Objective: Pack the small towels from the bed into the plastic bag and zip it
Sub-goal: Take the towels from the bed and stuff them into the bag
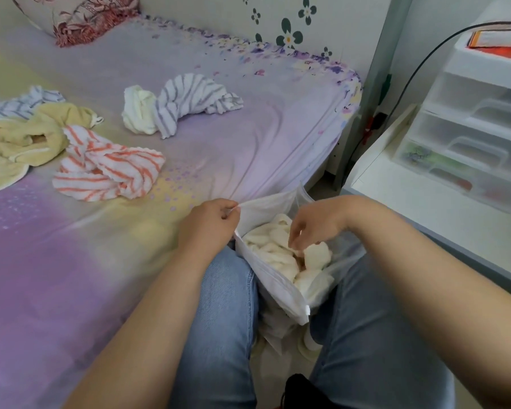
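Left hand (pixel 211 222) pinching, right hand (pixel 316 224) curled.

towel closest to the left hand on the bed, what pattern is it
White with orange stripes: the orange-striped towel lies crumpled on the bed, seen in the head view.

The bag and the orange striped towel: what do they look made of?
Bag: seemingly thin, soft plastic, milky and half see-through, since the white cloth inside shows dimly through its wall and it creases where the left hand pinches its rim. Orange striped towel: probably cotton terry, matte and fuzzy, with a wavy edge.
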